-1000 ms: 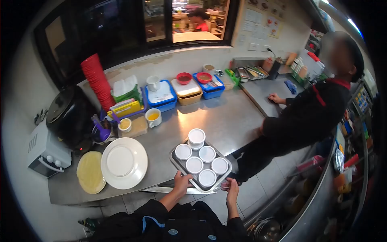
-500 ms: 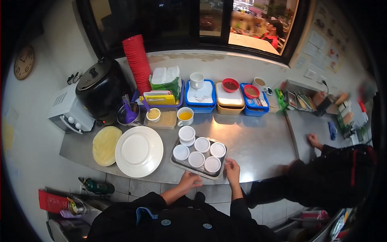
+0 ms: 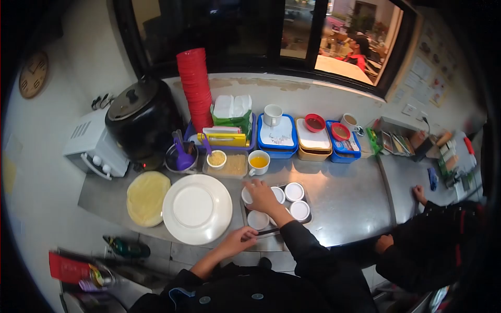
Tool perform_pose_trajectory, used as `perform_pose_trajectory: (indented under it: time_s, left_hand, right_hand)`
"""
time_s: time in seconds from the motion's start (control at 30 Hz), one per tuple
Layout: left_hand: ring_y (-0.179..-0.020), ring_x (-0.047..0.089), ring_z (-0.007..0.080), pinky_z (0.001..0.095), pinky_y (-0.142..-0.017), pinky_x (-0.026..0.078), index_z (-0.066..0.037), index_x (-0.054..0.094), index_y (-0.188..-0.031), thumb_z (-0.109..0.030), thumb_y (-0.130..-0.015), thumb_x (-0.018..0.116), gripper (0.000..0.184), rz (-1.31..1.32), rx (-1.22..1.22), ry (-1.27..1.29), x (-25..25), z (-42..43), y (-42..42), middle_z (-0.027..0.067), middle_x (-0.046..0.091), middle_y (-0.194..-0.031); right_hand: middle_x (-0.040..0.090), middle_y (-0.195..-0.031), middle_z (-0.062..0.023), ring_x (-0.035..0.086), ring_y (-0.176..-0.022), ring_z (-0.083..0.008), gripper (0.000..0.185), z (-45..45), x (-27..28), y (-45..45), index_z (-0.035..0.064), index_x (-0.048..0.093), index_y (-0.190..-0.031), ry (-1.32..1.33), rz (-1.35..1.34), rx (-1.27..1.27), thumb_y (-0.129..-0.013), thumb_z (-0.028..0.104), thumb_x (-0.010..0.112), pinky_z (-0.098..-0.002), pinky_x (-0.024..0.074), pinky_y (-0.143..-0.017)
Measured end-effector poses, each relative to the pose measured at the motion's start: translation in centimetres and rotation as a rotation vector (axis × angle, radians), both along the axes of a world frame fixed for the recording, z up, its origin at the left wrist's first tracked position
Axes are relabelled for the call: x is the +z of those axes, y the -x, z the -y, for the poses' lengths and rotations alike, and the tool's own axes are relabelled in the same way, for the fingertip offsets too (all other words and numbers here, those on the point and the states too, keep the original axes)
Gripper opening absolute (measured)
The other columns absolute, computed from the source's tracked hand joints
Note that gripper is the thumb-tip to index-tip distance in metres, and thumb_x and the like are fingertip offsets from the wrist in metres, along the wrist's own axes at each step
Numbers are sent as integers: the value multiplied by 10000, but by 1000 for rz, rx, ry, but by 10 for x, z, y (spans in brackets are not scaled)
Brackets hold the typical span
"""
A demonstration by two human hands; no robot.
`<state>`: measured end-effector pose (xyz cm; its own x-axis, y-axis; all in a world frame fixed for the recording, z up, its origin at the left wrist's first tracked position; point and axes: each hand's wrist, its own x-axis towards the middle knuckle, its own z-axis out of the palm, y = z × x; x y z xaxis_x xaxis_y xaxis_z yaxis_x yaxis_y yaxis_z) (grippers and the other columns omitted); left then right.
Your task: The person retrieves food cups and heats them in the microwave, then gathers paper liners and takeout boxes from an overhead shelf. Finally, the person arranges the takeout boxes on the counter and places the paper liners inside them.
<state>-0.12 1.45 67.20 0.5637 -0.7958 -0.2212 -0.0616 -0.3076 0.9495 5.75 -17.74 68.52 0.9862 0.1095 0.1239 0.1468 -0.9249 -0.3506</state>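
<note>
Head view. Metal tray [image 3: 287, 204] of white-lidded cups [image 3: 300, 211] on the steel counter [image 3: 344, 198], long axis left-right. Right hand [image 3: 265, 199], nearer, over its left-end cup, grip indeterminable; left hand [image 3: 239, 242] empty, loosely curled, beside the near-left corner.

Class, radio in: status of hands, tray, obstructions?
Right hand over lidded tubs, grip unclear. Left hand empty, near tray. Tray on counter; white plate close on left.
</note>
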Motion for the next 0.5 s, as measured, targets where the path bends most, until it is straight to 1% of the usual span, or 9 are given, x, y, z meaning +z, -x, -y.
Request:
perform_pose_trajectory:
  time_s: [0.03, 0.1, 0.13, 0.17, 0.23, 0.27, 0.37, 0.43, 0.5]
  left_hand:
    - [-924, 598, 174, 319, -803, 484, -24, 496, -1148, -172, -836, 640, 375, 9, -31, -1, 8, -6, -10, 95, 598, -1024]
    - [-1004, 565, 219, 328, -832, 470, -23, 444, -1215, -142, -776, 690, 518, 290, 257, 120, 24, -14, -29, 136, 547, -1108]
    - [-1062, 521, 254, 344, -869, 447, -22, 403, -1249, -123, -747, 705, 594, 434, 263, 130, 26, -13, -44, 155, 500, -1161]
    - [-1120, 478, 289, 360, -905, 423, -22, 362, -1283, -104, -719, 720, 673, 573, 273, 143, 22, -7, -59, 173, 453, -1214]
    - [-1155, 383, 380, 429, -970, 337, 17, 274, -1321, -100, -682, 727, 791, 694, 244, 231, 17, 8, -81, 224, 384, -1237]
    - [-1155, 383, 380, 429, -970, 337, 17, 274, -1321, -100, -682, 727, 791, 686, 213, 238, 20, 12, -87, 224, 384, -1237]
    - [-1147, 373, 391, 434, -971, 330, 13, 275, -1317, -112, -683, 730, 790, 738, 125, 315, 20, 14, -88, 218, 388, -1226]
    - [-1142, 370, 392, 437, -970, 325, 13, 287, -1308, -130, -690, 730, 774, 750, -21, 290, 16, 15, -86, 214, 394, -1214]
    - [-1138, 371, 388, 437, -955, 331, 15, 310, -1286, -158, -699, 733, 743, 739, -73, 290, 20, 18, -79, 207, 397, -1207]
  right_hand:
    - [526, -1103, -193, 528, -1016, -348, 693, -6, -1, -5, 80, 522, -1158, -1, 9, -31, -543, 231, 801, -432, 460, -835]
    - [513, -1054, -215, 534, -968, -398, 695, -16, 8, -9, 96, 506, -1163, -98, 0, -152, -545, 235, 795, -450, 491, -775]
    - [527, -1016, -234, 561, -918, -409, 650, -21, 17, -6, 69, 515, -1148, -136, 39, -193, -581, 256, 770, -449, 495, -761]
    - [527, -1016, -234, 561, -918, -409, 650, -33, 32, -1, 69, 515, -1148, -135, 37, -217, -581, 256, 770, -449, 495, -761]
    - [537, -984, -266, 579, -869, -425, 608, -53, 54, 9, 29, 521, -1122, -222, 117, -353, -616, 284, 742, -449, 496, -747]
    - [552, -935, -290, 588, -826, -434, 598, -59, 53, 14, -7, 519, -1120, -172, 191, -401, -647, 304, 710, -454, 494, -729]
    - [555, -935, -309, 590, -813, -442, 593, -66, 77, 42, -27, 526, -1119, -262, 178, -497, -655, 300, 697, -453, 493, -732]
    - [586, -895, -306, 605, -810, -426, 576, -61, 71, 55, -41, 549, -1092, -264, 245, -510, -656, 308, 688, -437, 495, -735]
    - [613, -883, -289, 621, -829, -393, 563, -53, 76, 66, -43, 568, -1065, -353, 56, -494, -651, 321, 684, -409, 498, -739]
